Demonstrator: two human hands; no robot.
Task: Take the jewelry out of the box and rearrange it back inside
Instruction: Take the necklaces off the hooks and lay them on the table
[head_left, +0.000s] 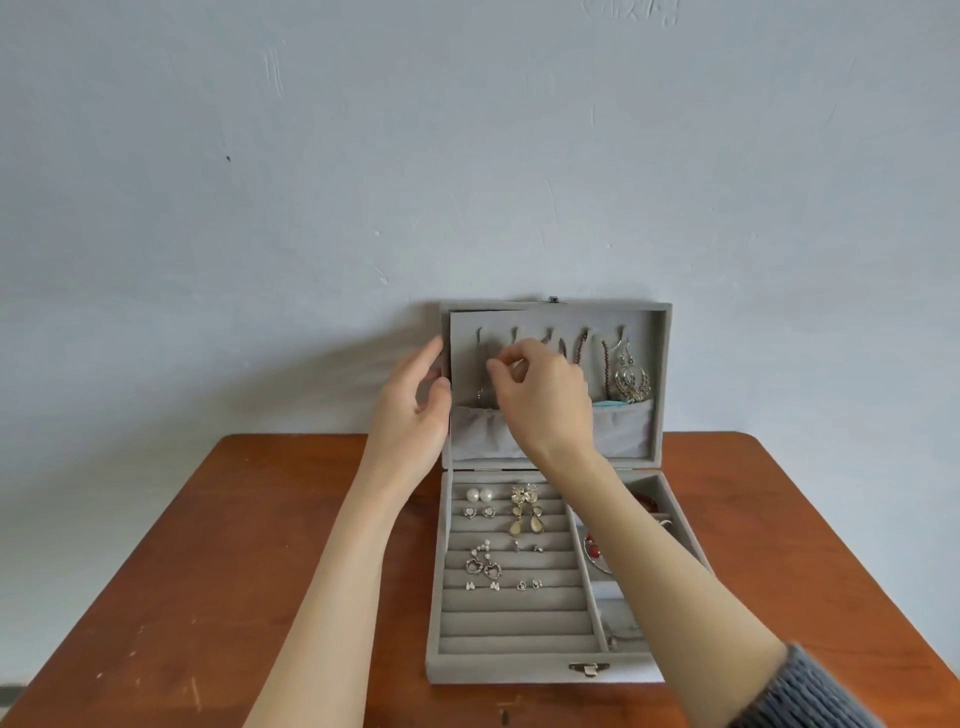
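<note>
My right grip (511, 366) pinched a necklace (484, 387) hanging straight down from the lid (660, 374) hooks, directly below my fingertips; my left hand (415, 395), fingers relaxed, steadied the lid's left edge of the box (498, 667).

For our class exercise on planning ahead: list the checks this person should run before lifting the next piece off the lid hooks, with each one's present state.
1. Lid upright and open: ok.
2. Left hand steadies the lid's left edge: ok.
3. Right hand pinches a piece at the hooks: cannot tell, fingers hide it.
4. Dangling earrings hang clear of the right hand: ok.
5. Jewelry box sits fully on the wooden table: ok.
6. Ring rolls have free rows: ok.
</note>
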